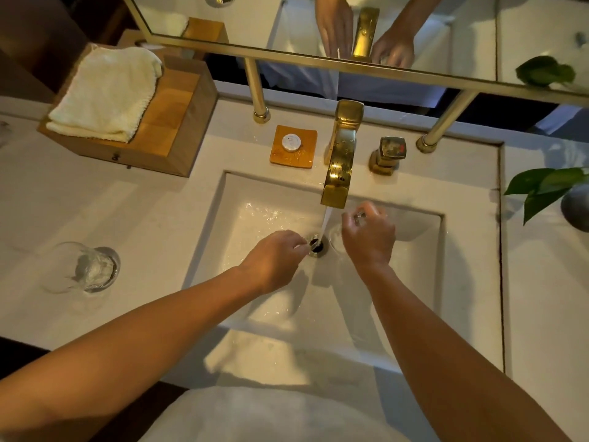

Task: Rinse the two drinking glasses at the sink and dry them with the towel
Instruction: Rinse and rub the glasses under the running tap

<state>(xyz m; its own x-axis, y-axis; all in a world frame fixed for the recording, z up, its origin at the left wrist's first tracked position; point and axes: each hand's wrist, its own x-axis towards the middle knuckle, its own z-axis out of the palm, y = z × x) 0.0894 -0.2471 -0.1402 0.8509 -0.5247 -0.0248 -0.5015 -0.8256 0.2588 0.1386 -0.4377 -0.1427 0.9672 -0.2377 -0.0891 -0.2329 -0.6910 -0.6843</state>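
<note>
Water runs from the gold faucet (338,161) into the white sink (424,269). My right hand (366,240) grips a clear drinking glass (335,239), tilted on its side with its mouth toward the stream. My left hand (274,260) reaches in from the left with its fingers stretched toward the water above the drain (315,245), and it holds nothing. The second drinking glass (86,266) stands on the counter left of the sink. A folded cream towel (105,94) lies on a wooden box (165,132) at the back left.
A gold tap handle (389,153) stands right of the faucet. An orange soap dish (294,146) with a wrapped round soap sits left of it. A leafy plant (541,189) is at the right edge. A gold-framed mirror on posts (258,90) spans the back.
</note>
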